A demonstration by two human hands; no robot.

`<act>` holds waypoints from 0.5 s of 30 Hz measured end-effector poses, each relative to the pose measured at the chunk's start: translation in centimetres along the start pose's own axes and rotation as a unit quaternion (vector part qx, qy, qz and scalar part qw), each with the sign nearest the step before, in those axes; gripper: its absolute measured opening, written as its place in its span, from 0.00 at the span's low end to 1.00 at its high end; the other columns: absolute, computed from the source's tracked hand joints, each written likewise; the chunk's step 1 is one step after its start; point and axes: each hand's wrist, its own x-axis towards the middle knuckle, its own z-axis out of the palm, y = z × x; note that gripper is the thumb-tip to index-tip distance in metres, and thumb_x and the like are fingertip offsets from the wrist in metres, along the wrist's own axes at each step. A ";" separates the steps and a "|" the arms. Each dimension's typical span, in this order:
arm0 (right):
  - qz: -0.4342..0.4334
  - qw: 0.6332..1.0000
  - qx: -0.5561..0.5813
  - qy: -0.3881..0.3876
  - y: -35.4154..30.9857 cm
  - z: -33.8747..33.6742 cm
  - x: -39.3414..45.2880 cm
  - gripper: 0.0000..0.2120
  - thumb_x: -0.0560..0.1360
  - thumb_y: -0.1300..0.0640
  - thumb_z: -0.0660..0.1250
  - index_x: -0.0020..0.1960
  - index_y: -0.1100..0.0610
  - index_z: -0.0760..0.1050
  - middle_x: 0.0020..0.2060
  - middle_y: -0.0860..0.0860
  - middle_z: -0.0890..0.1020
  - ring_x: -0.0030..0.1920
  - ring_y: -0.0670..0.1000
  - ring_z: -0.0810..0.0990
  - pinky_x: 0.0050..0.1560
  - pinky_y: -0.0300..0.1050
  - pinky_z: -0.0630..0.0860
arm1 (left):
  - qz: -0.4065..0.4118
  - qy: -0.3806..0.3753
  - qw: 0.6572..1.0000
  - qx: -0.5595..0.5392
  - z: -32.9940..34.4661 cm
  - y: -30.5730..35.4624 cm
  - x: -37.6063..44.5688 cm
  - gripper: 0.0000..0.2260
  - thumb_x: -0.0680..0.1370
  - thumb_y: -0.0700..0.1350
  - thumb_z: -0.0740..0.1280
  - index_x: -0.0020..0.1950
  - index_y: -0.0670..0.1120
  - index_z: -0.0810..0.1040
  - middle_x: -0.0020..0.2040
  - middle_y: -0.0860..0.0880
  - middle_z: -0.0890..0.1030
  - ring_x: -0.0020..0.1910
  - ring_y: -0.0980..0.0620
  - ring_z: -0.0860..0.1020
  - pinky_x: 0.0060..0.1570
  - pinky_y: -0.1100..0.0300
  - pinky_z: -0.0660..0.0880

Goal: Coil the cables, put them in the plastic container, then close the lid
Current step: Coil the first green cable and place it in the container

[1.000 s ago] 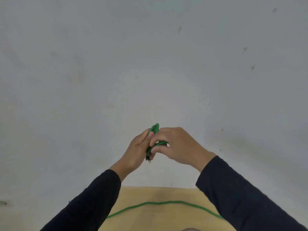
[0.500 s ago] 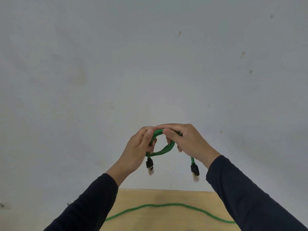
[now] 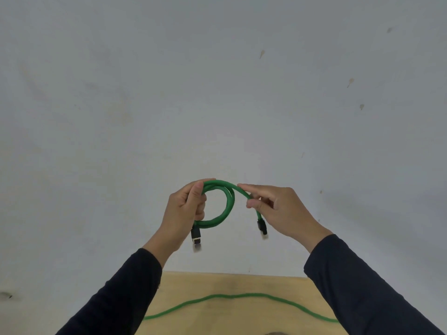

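both hands (image 3: 183, 211) (image 3: 278, 209) grip one upright green cable loop (image 3: 228, 201), plugs (image 3: 196, 235) hanging down.

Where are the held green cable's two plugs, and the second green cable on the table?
Left-hand plug (image 3: 196, 235): head view, black connector body.
Right-hand plug (image 3: 261, 226): head view, black connector body.
Second green cable (image 3: 232, 296): head view, top of its arc on the table.

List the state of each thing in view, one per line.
Held green cable: partly coiled in one loop, both plugs hanging free.
Left hand: shut on the loop.
Right hand: pinching the loose end.
Second green cable: uncoiled, lying on the wooden table.
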 end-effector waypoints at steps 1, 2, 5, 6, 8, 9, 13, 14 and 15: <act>-0.004 1.000 0.013 0.028 0.0 0.0 0.0 0.16 0.75 0.61 0.65 0.59 0.46 0.77 0.38 0.40 0.80 0.34 0.42 0.74 0.39 0.27 0.70 | -0.008 -0.006 1.000 -0.019 0.2 0.0 -0.2 0.14 0.81 0.45 0.55 0.52 0.46 0.81 0.26 0.56 0.61 0.25 0.56 0.57 0.23 0.66 0.57; -0.005 0.998 0.035 0.057 0.1 0.1 -0.1 0.15 0.75 0.62 0.65 0.58 0.47 0.78 0.38 0.40 0.81 0.34 0.40 0.75 0.38 0.27 0.70 | -0.015 -0.011 0.999 -0.036 0.5 0.0 -0.4 0.14 0.81 0.44 0.55 0.51 0.45 0.80 0.26 0.56 0.61 0.25 0.57 0.57 0.23 0.67 0.58; 0.018 0.980 0.150 0.126 0.2 1.0 -0.3 0.15 0.76 0.64 0.64 0.54 0.46 0.79 0.38 0.47 0.82 0.30 0.42 0.75 0.34 0.31 0.72 | -0.026 -0.019 0.997 -0.075 1.5 -0.2 -0.8 0.14 0.81 0.45 0.54 0.51 0.44 0.80 0.27 0.56 0.61 0.25 0.57 0.57 0.23 0.67 0.57; 0.024 0.972 0.179 0.149 0.1 1.4 -0.3 0.15 0.76 0.65 0.63 0.53 0.46 0.79 0.37 0.49 0.81 0.29 0.43 0.74 0.32 0.33 0.73 | -0.029 -0.021 0.996 -0.084 1.8 -0.3 -1.0 0.14 0.81 0.45 0.55 0.51 0.44 0.80 0.27 0.55 0.61 0.25 0.57 0.57 0.23 0.67 0.57; 0.039 0.955 0.227 0.189 -0.2 2.2 -0.3 0.15 0.76 0.66 0.62 0.52 0.47 0.78 0.36 0.52 0.80 0.28 0.45 0.75 0.30 0.35 0.74 | -0.030 -0.024 0.995 -0.093 2.5 -0.5 -1.2 0.14 0.81 0.46 0.55 0.51 0.45 0.81 0.29 0.53 0.59 0.27 0.55 0.55 0.23 0.67 0.56; 0.053 0.944 0.254 0.204 -0.3 2.6 -0.2 0.15 0.76 0.67 0.61 0.51 0.48 0.78 0.36 0.53 0.80 0.28 0.45 0.75 0.30 0.36 0.74 | -0.029 -0.025 0.995 -0.093 2.7 -0.6 -1.2 0.15 0.81 0.46 0.55 0.51 0.46 0.81 0.30 0.51 0.57 0.28 0.54 0.55 0.24 0.66 0.56; 0.143 0.893 0.372 0.209 -0.6 3.7 0.1 0.13 0.77 0.67 0.61 0.51 0.52 0.78 0.30 0.50 0.78 0.26 0.45 0.73 0.27 0.37 0.72 | -0.031 -0.002 0.996 -0.079 3.1 -1.0 -0.9 0.15 0.81 0.46 0.55 0.52 0.45 0.80 0.29 0.52 0.59 0.27 0.55 0.57 0.24 0.67 0.59; 0.160 0.884 0.394 0.196 -0.6 3.9 0.1 0.12 0.77 0.67 0.61 0.52 0.54 0.78 0.29 0.50 0.77 0.26 0.45 0.72 0.27 0.37 0.71 | -0.033 0.008 0.996 -0.077 3.2 -1.1 -0.9 0.14 0.81 0.46 0.55 0.52 0.45 0.80 0.29 0.53 0.60 0.27 0.56 0.58 0.23 0.68 0.59; 0.168 0.882 0.402 0.181 -0.6 4.1 -0.1 0.11 0.77 0.67 0.61 0.54 0.57 0.77 0.29 0.51 0.76 0.25 0.45 0.72 0.28 0.38 0.71 | -0.035 0.019 0.996 -0.079 3.2 -1.2 -0.8 0.14 0.81 0.47 0.55 0.52 0.46 0.80 0.29 0.53 0.60 0.26 0.56 0.58 0.23 0.68 0.59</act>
